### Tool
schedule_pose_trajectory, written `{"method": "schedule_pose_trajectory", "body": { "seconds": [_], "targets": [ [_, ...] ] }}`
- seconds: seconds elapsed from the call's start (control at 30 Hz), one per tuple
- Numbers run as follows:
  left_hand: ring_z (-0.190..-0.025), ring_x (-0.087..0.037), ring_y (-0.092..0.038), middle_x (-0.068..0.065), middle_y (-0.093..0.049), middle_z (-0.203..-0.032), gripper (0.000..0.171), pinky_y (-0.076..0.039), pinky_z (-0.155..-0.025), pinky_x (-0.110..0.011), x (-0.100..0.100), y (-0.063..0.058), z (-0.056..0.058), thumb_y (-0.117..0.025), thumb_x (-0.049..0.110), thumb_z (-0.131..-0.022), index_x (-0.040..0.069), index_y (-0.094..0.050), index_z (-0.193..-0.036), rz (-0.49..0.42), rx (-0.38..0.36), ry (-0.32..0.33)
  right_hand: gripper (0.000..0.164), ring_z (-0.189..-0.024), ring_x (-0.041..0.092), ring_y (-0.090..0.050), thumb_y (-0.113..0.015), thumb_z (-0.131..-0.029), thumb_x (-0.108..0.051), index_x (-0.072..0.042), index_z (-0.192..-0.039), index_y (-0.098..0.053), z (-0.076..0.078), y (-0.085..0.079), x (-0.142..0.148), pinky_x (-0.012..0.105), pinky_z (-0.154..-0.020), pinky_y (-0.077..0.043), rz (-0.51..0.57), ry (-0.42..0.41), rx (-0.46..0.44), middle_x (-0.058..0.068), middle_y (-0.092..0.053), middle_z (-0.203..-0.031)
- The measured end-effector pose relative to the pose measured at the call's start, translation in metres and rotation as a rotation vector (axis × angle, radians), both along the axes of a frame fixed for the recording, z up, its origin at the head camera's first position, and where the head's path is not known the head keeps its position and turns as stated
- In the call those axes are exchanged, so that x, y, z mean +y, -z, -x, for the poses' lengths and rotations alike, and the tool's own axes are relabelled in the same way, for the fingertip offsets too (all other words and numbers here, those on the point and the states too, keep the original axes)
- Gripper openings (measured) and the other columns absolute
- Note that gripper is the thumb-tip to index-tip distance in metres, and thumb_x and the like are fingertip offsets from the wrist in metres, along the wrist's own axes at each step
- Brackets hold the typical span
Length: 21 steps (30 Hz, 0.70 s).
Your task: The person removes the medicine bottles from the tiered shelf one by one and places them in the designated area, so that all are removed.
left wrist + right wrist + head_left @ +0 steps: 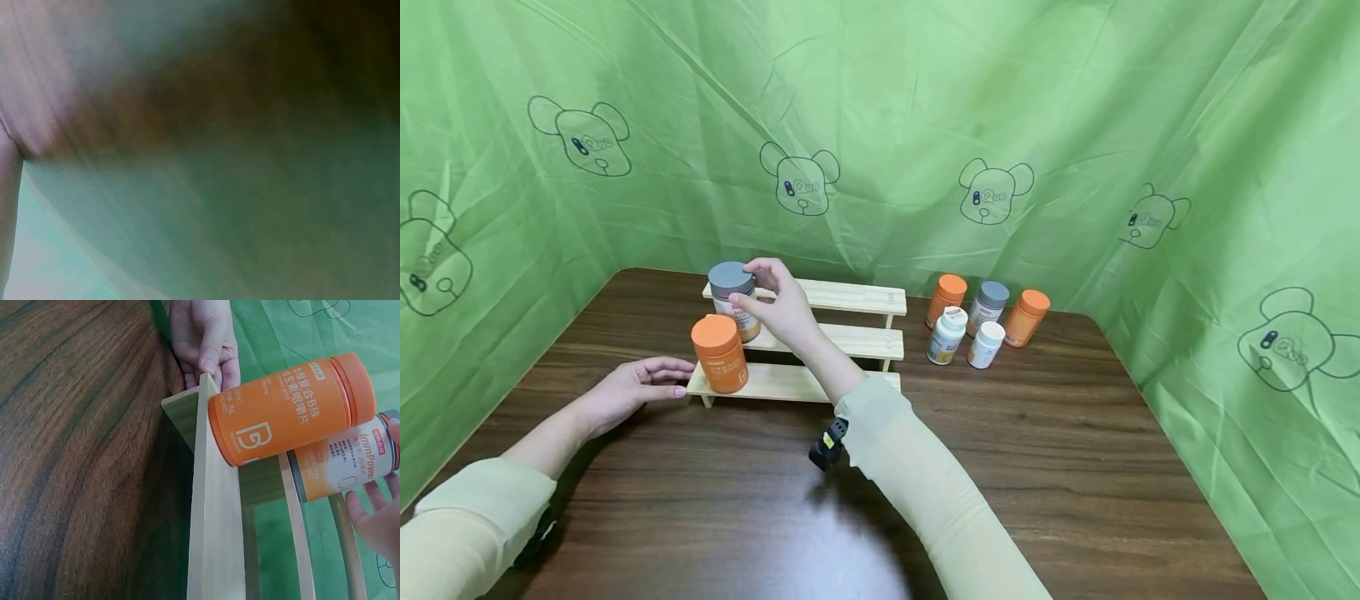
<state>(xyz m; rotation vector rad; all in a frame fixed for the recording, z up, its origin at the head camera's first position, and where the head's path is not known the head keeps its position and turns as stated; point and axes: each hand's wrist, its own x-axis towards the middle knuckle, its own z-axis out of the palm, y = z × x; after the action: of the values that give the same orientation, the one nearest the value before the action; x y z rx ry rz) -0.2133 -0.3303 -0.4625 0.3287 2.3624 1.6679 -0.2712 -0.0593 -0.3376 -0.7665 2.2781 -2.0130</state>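
A wooden three-step display rack (797, 382) stands on the table. On its front step, at the left end, sits an orange jar with an orange lid (720, 354). Behind it, on the middle step, a grey-lidded supplement jar (731, 287) stands upright. My right hand (786, 308) holds this jar from its right side, thumb and fingers about its lid and upper body; its printed label (356, 453) shows in the right wrist view. My left hand (621, 393) grips the left end of the front step (206, 400), thumb and fingers at the corner. The left wrist view is blurred.
Right of the rack stands a group: orange jars (1027, 318), a second grey-lidded jar (988, 305), and two small white bottles (986, 345). The brown wood-grain table (1075, 467) ends at a green curtain (895, 108) behind and at both sides.
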Motion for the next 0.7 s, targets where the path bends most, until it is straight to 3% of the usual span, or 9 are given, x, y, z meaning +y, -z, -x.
{"method": "schedule_pose_trajectory", "body": {
  "seconds": [0.2, 0.43, 0.7],
  "targets": [
    [-0.104, 0.004, -0.058, 0.015, -0.065, -0.112, 0.044, -0.048, -0.081, -0.016, 0.001, 0.0, 0.0, -0.067, 0.014, -0.088, 0.0, -0.052, -0.126, -0.006, 0.008, 0.004, 0.043, -0.106, 0.008, -0.057, -0.073, -0.084, -0.016, -0.017, -0.121, -0.053, 0.014, 0.015, -0.002, 0.027, -0.092, -0.046, -0.019, -0.013, 0.05, 0.003, -0.061, -0.122],
    [-0.104, 0.003, -0.058, 0.016, -0.065, -0.111, 0.043, -0.048, -0.081, -0.016, 0.003, -0.001, -0.002, -0.068, 0.014, -0.087, 0.001, -0.053, -0.126, -0.013, 0.001, 0.001, 0.048, -0.107, 0.008, -0.055, -0.07, -0.086, -0.013, -0.018, -0.129, -0.05, 0.012, 0.012, 0.001, 0.018, -0.085, -0.049, -0.046, -0.047, 0.066, 0.002, -0.056, -0.129],
    [-0.103, 0.004, -0.058, 0.015, -0.066, -0.111, 0.041, -0.048, -0.08, -0.016, 0.004, 0.0, -0.001, -0.066, 0.011, -0.088, 0.0, -0.054, -0.125, -0.023, 0.017, 0.008, 0.047, -0.107, 0.012, -0.056, -0.072, -0.084, -0.016, -0.02, -0.128, -0.053, 0.011, 0.005, 0.013, 0.019, -0.085, -0.048, -0.086, -0.03, 0.09, 0.0, -0.058, -0.125]
  ]
}}
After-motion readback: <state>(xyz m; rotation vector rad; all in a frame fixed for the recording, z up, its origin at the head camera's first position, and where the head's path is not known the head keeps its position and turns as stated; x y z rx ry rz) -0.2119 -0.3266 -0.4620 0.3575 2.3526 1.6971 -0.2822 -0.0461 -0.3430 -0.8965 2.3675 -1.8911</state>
